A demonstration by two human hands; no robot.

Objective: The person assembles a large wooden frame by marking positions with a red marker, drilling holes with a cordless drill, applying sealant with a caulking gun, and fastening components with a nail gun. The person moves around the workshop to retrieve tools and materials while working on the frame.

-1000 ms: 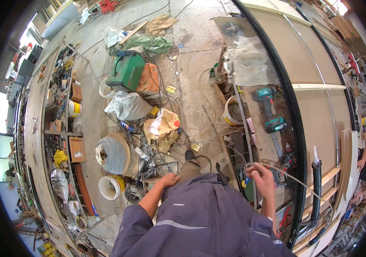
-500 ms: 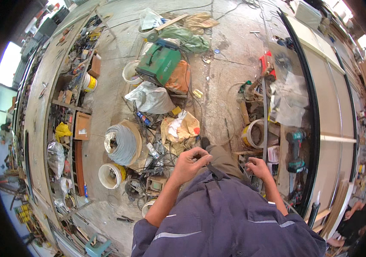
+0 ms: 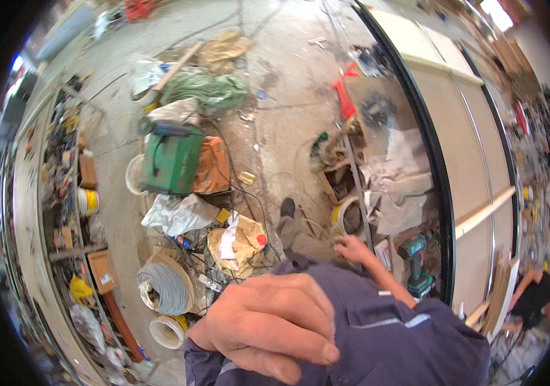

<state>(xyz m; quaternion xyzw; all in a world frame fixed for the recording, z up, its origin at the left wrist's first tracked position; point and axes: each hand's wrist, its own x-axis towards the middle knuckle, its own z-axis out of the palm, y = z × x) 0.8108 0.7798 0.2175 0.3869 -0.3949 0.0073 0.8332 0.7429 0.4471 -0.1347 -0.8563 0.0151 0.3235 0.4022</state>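
My left hand is raised large and close in the lower middle, in front of my dark work jacket. Its fingers are bent but apart, and nothing shows in them. Farther right, my right hand hangs beside my brown trouser leg with loosely curled fingers. I see nothing in that hand. A teal cordless drill lies to its right, and a bucket stands just beyond it.
On the left stand a green machine, a white sack, an open paper bag and a wire coil. Loose cables cross the floor. A black-edged bench runs along the right, with another person beyond it.
My left hand has let go of the dark strap at my waist and come up close. My right hand has shifted slightly left. The view has turned, moving the floor items left.
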